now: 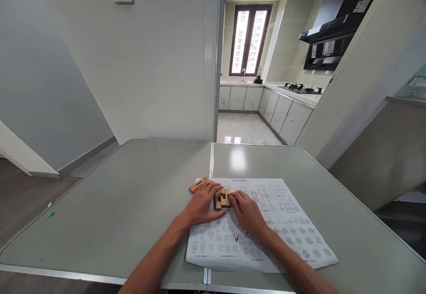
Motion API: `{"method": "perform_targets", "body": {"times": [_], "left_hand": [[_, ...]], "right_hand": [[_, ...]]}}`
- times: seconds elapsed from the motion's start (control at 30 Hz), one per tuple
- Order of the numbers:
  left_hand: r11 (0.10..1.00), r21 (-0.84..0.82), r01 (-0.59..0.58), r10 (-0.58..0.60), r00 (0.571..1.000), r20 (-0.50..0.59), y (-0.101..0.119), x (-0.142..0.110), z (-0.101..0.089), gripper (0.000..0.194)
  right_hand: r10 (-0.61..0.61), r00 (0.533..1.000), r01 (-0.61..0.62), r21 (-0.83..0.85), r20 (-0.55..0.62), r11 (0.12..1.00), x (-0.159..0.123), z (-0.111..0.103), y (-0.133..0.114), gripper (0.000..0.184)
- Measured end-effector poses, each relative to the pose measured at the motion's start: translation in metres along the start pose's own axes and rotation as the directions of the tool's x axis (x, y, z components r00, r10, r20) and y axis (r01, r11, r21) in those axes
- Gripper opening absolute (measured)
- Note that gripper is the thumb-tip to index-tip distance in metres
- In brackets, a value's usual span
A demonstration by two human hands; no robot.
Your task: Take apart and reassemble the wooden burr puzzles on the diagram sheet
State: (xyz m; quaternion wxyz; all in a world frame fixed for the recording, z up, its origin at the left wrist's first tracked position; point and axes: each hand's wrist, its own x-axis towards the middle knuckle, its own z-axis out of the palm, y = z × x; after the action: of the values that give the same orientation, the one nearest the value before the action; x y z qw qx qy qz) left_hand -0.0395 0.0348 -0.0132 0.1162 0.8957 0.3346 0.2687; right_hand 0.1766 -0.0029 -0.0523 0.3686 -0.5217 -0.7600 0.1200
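Note:
A small puzzle of light wooden blocks (222, 199) lies on a printed paper sheet (266, 245), with gaps between its pieces. My left hand (203, 203) straddles it from the left, fingers along the far side and thumb at the near side, holding it. From the right, my right hand (248, 212) closes its thumb and index finger at the puzzle's right edge; its other fingers are curled. A separate flat wooden piece with a slot (199, 184) sits just beyond my left fingers, partly covered by them.
The sheet bears rows of small printed diagrams. Beneath it is a grey-green table (133, 205) with a metal seam (211, 160) down the middle. A small teal bit (50, 214) lies near the left edge. Past the table stand a white wall and a kitchen doorway.

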Motion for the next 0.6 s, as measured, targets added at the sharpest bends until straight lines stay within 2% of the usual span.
{"method": "perform_targets", "body": {"times": [0.23, 0.47, 0.6], "left_hand": [[1.000, 0.002, 0.010, -0.011, 1.000, 0.012, -0.009, -0.001, -0.001, 0.088], [0.999, 0.036, 0.041, -0.043, 0.997, 0.059, -0.033, -0.003, -0.012, 0.115], [0.996, 0.021, 0.081, -0.083, 0.995, 0.059, -0.045, -0.006, -0.019, 0.122]], "right_hand": [[-0.136, 0.989, 0.128, 0.125, 0.063, 0.984, -0.003, -0.001, -0.005, 0.021], [-0.191, 0.978, 0.176, 0.155, 0.087, 0.972, -0.004, -0.002, -0.006, 0.023], [-0.230, 0.968, 0.211, 0.170, 0.101, 0.963, -0.004, -0.005, -0.010, 0.025]]}}
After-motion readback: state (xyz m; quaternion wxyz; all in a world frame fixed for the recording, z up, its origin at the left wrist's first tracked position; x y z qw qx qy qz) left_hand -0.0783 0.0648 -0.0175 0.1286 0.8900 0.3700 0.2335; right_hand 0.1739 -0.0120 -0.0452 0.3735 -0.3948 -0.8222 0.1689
